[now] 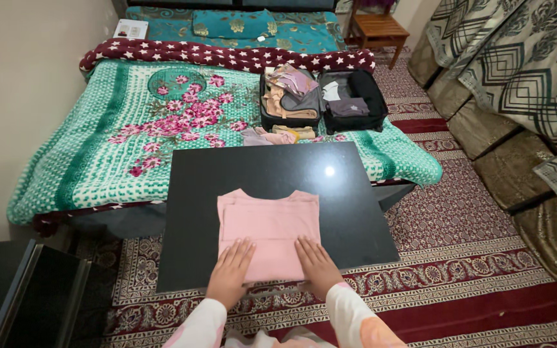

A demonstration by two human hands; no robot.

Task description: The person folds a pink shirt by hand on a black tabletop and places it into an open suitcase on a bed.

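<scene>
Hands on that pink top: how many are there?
2. The left hand lies flat on the near left part of the folded pink top; the right hand lies flat on its near right part. No other hands show.

Both forearms, in pale sleeves, entered from the 6 o'clock edge and converged slightly toward 12 o'clock. The left hand (231, 274) lay palm down, fingers extended and close together, tips directed toward 1 o'clock. The right hand (317, 266) lay flat likewise, fingers pointing toward 11 o'clock, near the left hand but apart from it.
</scene>
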